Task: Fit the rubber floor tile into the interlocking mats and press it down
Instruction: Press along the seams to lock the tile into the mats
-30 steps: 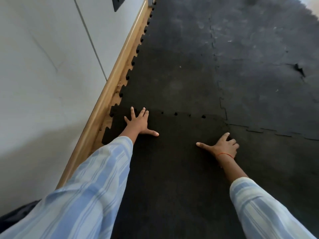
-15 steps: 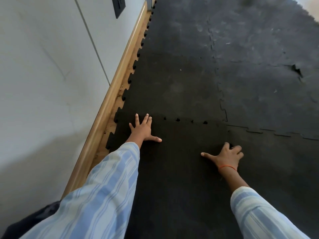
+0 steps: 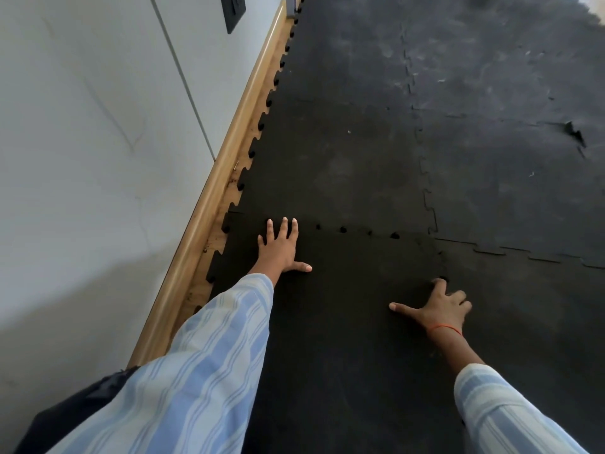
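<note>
A black rubber floor tile (image 3: 343, 306) with jigsaw edges lies on the floor in front of me, among the interlocking mats (image 3: 343, 158). Small dark gaps show along its far seam (image 3: 342, 229). My left hand (image 3: 278, 249) lies flat, fingers spread, on the tile's far left corner near that seam. My right hand (image 3: 437, 308) rests on the tile's right edge, thumb stretched left and fingers bent at the seam with the neighbouring mat (image 3: 523, 306). Neither hand holds anything.
A white wall (image 3: 82, 142) with a wooden skirting board (image 3: 209, 204) runs along the left, with a strip of bare floor between skirting and mat teeth. A torn notch (image 3: 574, 134) shows in a mat at far right. A dark plate (image 3: 234, 9) hangs on the wall.
My right hand has slid back toward me along the tile's right edge and its fingers have curled. My left hand has stayed on the far left corner, fingers closer together.
</note>
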A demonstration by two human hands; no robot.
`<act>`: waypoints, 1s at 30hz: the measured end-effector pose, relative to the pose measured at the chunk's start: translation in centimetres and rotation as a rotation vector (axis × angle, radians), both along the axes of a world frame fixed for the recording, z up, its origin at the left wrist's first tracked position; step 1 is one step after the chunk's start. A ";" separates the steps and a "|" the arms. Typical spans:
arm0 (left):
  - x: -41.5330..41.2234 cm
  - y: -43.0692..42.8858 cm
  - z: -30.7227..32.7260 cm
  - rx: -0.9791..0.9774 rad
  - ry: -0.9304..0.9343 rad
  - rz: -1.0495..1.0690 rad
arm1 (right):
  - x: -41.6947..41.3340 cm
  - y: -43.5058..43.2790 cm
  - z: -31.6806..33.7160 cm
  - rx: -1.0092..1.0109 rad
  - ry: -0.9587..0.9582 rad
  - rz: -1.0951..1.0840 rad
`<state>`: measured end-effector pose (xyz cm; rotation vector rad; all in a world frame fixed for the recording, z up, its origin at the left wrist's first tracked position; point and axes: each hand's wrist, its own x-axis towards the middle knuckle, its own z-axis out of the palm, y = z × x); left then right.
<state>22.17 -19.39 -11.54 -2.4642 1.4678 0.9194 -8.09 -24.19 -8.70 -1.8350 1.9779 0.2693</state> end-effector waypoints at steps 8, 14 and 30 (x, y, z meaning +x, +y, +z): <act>-0.5 0.2 0.7 0.020 -0.040 -0.071 | -0.5 0.9 -0.5 0.056 -0.103 -0.089; -0.9 0.1 1.2 0.029 -0.093 -0.083 | -0.7 1.0 -0.7 0.027 -0.098 -0.031; 0.1 0.2 -1.0 -0.008 -0.005 -0.077 | -1.0 1.9 -0.6 -0.001 -0.134 -0.423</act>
